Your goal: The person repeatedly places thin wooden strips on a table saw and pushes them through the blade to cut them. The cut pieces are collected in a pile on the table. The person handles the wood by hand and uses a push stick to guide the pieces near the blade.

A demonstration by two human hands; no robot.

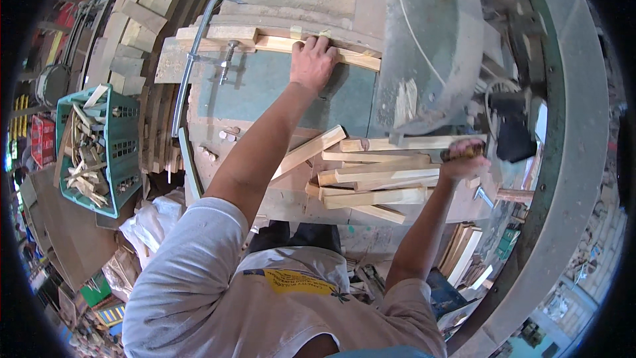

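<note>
At the far side of the work table, my left hand (313,65) is closed over a pale wooden strip (359,59), its fingertips curled across the strip and the rail behind it. The strip lies along that rail, and its right end comes near a large cloudy saw guard (434,46). On the right, my right hand (466,166) grips a dark brown handle (457,153); what the handle joins to is hidden. Several loose wooden strips (377,178) lie piled between my arms, close to my right hand. No blade shows under the guard.
A metal clamp (183,83) holds a wooden block (228,35) at the rail's left end. The teal crate (121,156) on the left is full of offcuts. Stacked boards (126,40) stand beyond it. A curved metal frame (563,106) borders the right side.
</note>
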